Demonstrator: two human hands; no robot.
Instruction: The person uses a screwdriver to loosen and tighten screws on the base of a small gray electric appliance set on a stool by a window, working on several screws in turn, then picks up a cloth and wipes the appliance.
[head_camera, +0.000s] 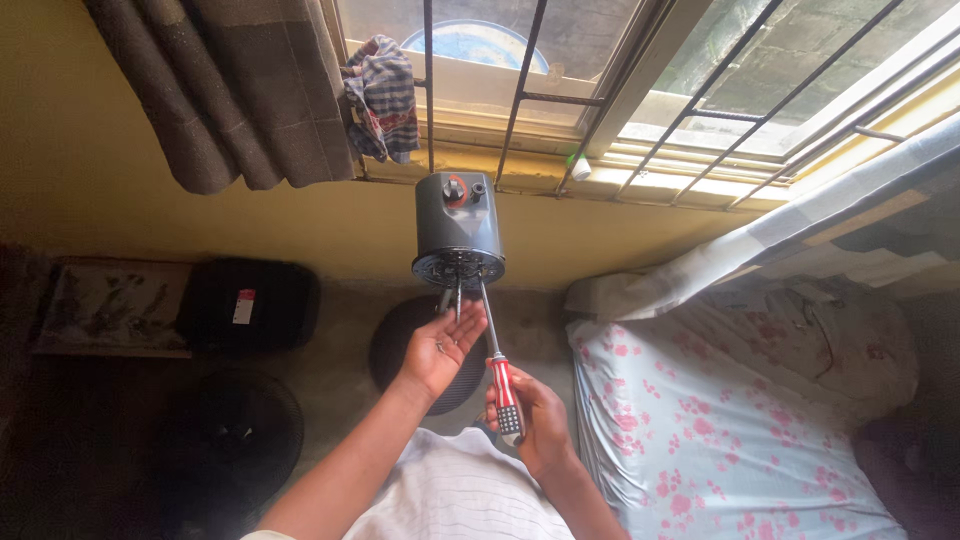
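- Concrete floor (340, 330) lies beneath my hands.
- Round dark fan base (395, 345) rests just beyond my left hand (437, 350).
- Fan grille (230, 440) and black bag (248, 305) lie further left.

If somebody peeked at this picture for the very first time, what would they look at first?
Most likely the dark grey motor housing, held up in the middle in front of the barred window. Just below it, the left hand grips the shaft under the housing, while the right hand holds a red-and-white-handled screwdriver whose tip reaches the housing's underside. To the right lies a pale blue sheet with pink flowers.
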